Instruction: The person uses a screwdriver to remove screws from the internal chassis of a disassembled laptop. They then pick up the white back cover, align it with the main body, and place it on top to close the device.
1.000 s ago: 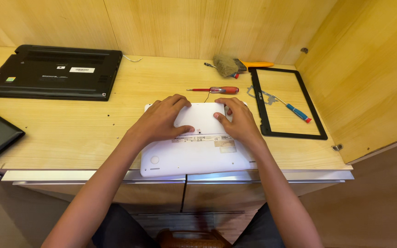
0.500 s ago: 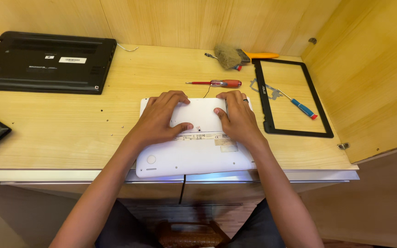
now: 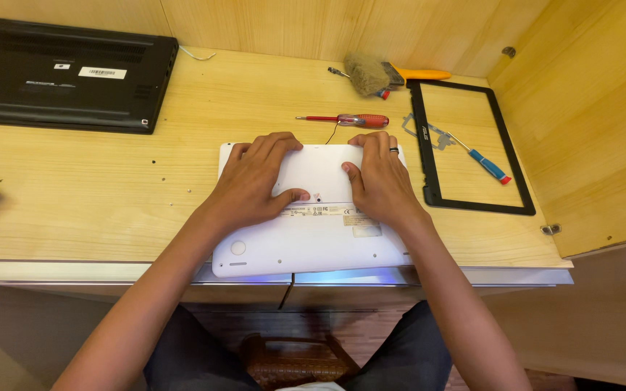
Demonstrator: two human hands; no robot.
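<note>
A white laptop [image 3: 313,224] lies upside down on the wooden desk [image 3: 96,188], its near edge just over the front edge of the desk. Both hands rest flat on its underside, on the far half of the shell. The left hand [image 3: 255,181] lies palm down with its fingers spread and reaching to the far edge of the laptop — the fingertips curl slightly over that edge, and the thumb points inward across the panel. The right hand [image 3: 378,181], with a dark ring on one finger, lies the same way, its fingers at the far right corner and its thumb stretched toward the left thumb. Neither hand is clenched; both press on the shell rather than grip it, and the two thumbs are near each other but apart.

Just beyond the fingertips lies a red-handled screwdriver [image 3: 345,120]. To the right sits a black screen bezel [image 3: 469,148], with a blue-handled screwdriver [image 3: 483,161] and a small metal bracket [image 3: 427,134] inside it. A brush [image 3: 385,74] lies at the back, and a black laptop [image 3: 67,72] lies upside down at the far left.
</note>
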